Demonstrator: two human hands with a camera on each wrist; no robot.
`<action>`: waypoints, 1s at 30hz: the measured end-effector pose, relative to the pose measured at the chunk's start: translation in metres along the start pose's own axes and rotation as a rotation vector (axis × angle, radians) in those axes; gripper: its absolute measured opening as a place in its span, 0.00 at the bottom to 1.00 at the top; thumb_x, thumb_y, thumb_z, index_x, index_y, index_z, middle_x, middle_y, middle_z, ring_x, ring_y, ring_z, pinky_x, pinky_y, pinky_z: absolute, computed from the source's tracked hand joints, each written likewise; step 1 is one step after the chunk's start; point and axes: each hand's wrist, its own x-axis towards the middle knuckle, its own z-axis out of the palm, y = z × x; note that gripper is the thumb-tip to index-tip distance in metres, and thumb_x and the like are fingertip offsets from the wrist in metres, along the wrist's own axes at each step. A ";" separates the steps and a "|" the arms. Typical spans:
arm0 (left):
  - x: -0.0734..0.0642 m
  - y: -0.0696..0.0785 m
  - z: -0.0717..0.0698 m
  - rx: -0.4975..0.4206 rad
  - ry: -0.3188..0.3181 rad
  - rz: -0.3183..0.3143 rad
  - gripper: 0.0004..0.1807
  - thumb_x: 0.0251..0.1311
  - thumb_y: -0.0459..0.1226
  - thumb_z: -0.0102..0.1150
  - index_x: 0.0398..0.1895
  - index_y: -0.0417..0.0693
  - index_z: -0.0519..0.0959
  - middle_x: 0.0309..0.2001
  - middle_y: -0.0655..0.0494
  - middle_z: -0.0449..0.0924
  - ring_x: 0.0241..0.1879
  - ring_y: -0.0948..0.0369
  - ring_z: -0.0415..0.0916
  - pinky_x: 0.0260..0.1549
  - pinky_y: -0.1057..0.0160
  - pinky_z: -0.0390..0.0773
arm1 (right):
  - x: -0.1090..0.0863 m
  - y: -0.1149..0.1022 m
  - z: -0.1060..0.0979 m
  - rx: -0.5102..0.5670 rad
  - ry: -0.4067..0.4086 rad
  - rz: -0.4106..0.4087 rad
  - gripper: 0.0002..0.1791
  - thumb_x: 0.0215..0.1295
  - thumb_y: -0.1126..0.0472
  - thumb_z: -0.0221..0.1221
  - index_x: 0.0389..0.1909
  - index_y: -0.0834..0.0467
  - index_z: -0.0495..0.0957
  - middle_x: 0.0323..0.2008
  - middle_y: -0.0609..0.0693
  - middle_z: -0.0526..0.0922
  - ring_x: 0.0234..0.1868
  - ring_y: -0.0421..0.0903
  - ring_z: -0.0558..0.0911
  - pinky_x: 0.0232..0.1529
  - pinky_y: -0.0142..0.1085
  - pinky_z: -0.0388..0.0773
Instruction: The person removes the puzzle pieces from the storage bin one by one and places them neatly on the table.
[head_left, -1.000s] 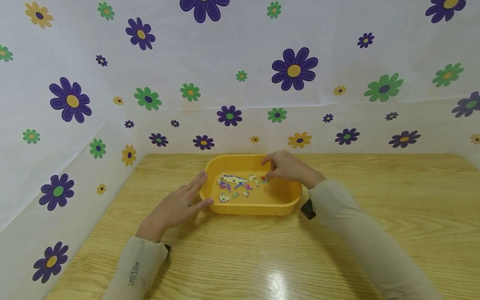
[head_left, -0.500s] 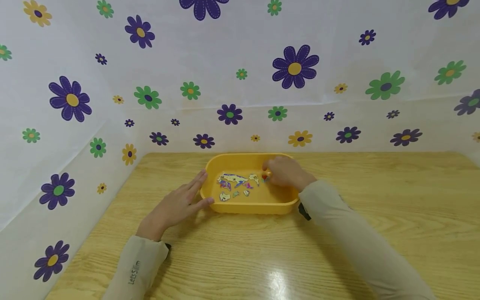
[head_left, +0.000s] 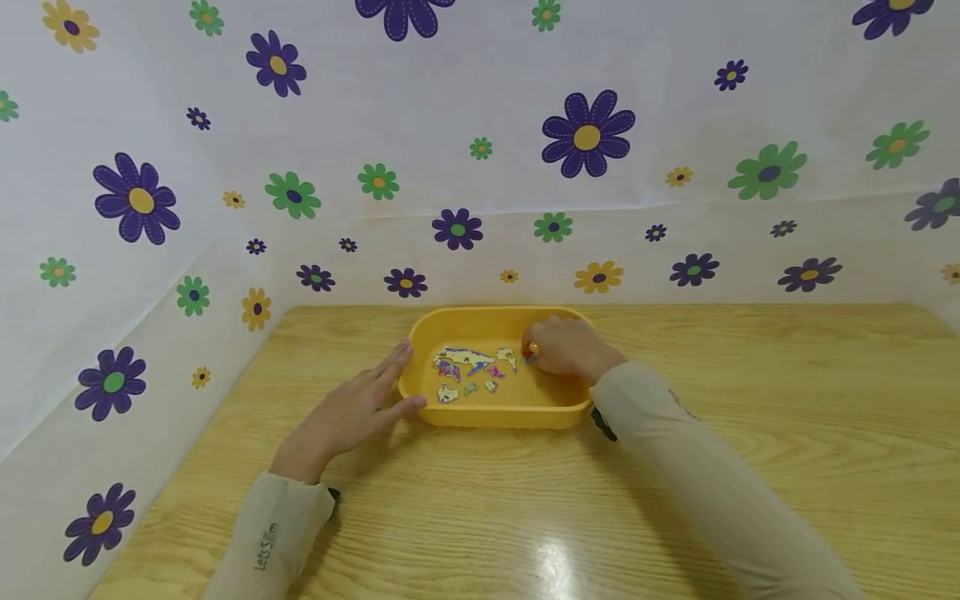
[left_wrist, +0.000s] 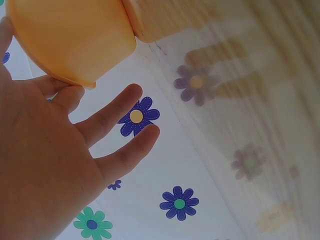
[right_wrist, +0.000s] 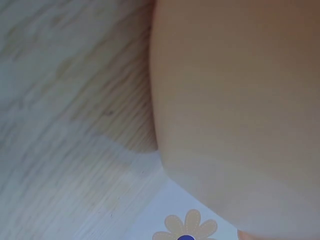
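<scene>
Inside the yellow plastic tray (head_left: 491, 415) lie several small, flat, shiny cut-out pieces. The longest, a pale piece with blue edges (head_left: 465, 357), has a pink-purple piece (head_left: 448, 372) just below it. My left hand (head_left: 351, 414) rests at the tray's left end, thumb and fingers extended; in the left wrist view the hand (left_wrist: 55, 145) touches the rim with its fingers spread. My right hand (head_left: 572, 343) is down in the tray's right half, curled fingers pinching a small red piece (head_left: 528, 354). The right wrist view shows the tray's outer wall (right_wrist: 225, 110), with these fingers hidden.
The tray stands on a wood-grain table (head_left: 450, 508), toward its back edge. A white flower-print sheet (head_left: 480, 100) covers the wall behind and to the left. Smaller pale pieces (head_left: 447, 394) lie near the tray's front wall.
My right hand has come down from over the tray's back rim into its right half, and its fingers have closed at the red piece. My left hand stays at the left end.
</scene>
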 end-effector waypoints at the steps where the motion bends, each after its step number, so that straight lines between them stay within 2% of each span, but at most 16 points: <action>1: 0.000 0.000 0.000 -0.002 0.000 -0.001 0.47 0.73 0.63 0.45 0.82 0.45 0.45 0.82 0.50 0.40 0.76 0.40 0.51 0.71 0.39 0.55 | 0.000 0.000 0.000 0.000 0.002 0.000 0.14 0.68 0.65 0.61 0.52 0.57 0.86 0.53 0.54 0.85 0.50 0.53 0.83 0.55 0.47 0.80; 9: -0.001 -0.001 0.001 -0.005 0.003 0.007 0.47 0.73 0.62 0.45 0.82 0.44 0.45 0.82 0.50 0.40 0.76 0.41 0.51 0.71 0.39 0.55 | 0.000 -0.001 0.001 0.002 0.012 -0.006 0.14 0.69 0.61 0.63 0.54 0.56 0.85 0.54 0.54 0.85 0.47 0.52 0.83 0.53 0.46 0.80; 16: 0.000 0.000 0.001 -0.001 0.004 0.000 0.47 0.73 0.62 0.45 0.82 0.45 0.45 0.82 0.49 0.40 0.76 0.41 0.51 0.71 0.39 0.55 | 0.000 0.000 0.001 0.023 0.038 -0.023 0.10 0.68 0.62 0.63 0.47 0.54 0.88 0.49 0.53 0.86 0.36 0.48 0.79 0.45 0.42 0.81; 23: -0.001 0.001 0.000 0.000 0.005 -0.007 0.47 0.73 0.63 0.45 0.82 0.45 0.45 0.82 0.51 0.40 0.76 0.40 0.52 0.71 0.39 0.56 | -0.001 -0.002 0.000 0.032 0.020 -0.016 0.14 0.68 0.63 0.64 0.54 0.55 0.86 0.52 0.55 0.85 0.40 0.49 0.80 0.51 0.43 0.80; 30: -0.001 0.001 0.000 0.000 0.008 -0.002 0.47 0.73 0.63 0.45 0.82 0.44 0.45 0.82 0.50 0.40 0.76 0.41 0.51 0.71 0.39 0.55 | 0.000 0.000 0.001 0.037 0.052 -0.033 0.07 0.67 0.64 0.65 0.42 0.55 0.88 0.40 0.51 0.86 0.33 0.48 0.77 0.42 0.41 0.80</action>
